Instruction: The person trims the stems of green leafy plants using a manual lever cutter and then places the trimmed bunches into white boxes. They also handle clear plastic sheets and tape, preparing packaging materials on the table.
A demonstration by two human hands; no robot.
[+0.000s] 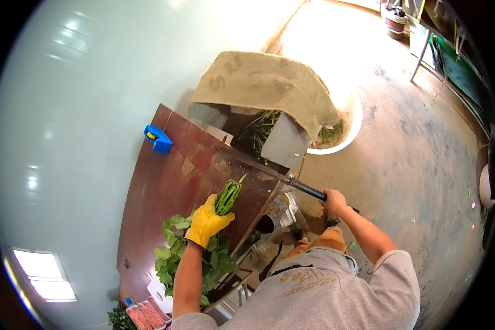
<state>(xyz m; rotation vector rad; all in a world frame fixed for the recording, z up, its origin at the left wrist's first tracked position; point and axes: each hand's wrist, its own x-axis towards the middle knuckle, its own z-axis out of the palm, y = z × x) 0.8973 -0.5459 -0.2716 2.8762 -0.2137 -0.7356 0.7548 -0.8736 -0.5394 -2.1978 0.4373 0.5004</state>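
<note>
My left hand (207,222), in a yellow work glove, is closed around a bundle of leafy green stems (229,197). The stem ends point away from me over the dark red table (148,203), and the leaves (173,247) hang back beneath my left forearm. My bare right hand (334,201) grips the dark handle of a long lever blade (307,189). That lever runs along the table's right edge, near the stem ends. A gap shows between the stem ends and the lever.
A blue tape dispenser (158,139) sits at the table's far left corner. Beyond the lever, beige sacking (258,80) drapes over a bin with cut stems (262,129). A white round tub (359,118) stands behind it. Red-and-white packs (147,314) lie at the near left.
</note>
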